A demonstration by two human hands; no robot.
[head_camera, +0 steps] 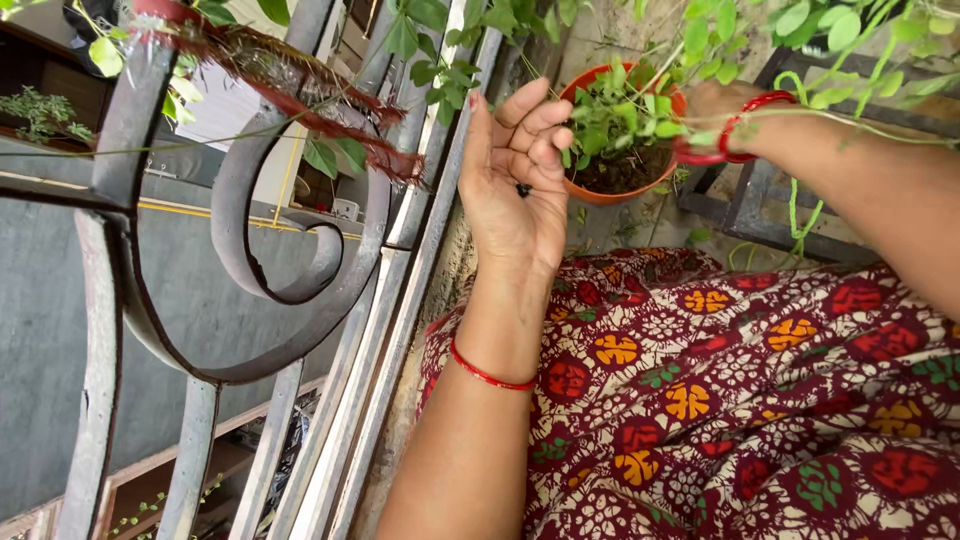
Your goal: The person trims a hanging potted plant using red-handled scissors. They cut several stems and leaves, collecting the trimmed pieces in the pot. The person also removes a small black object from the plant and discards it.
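Left hand (515, 170) cupped loosely around small dark seeds (523, 189); right hand (712, 105), fingers hidden by leaves, reaches the orange pot (600, 190). Seeds likely light, easily spilled.

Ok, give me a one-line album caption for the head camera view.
Left hand cupped palm-up beside a small orange pot of green seedlings, right hand reaching in, by the iron railing.

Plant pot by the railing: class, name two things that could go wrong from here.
1. The left hand lies open, palm up, with small dark bits loose on it; they could roll off and drop through the railing.
2. The right hand reaches in through the leaves of the orange pot; thin stems could snap.
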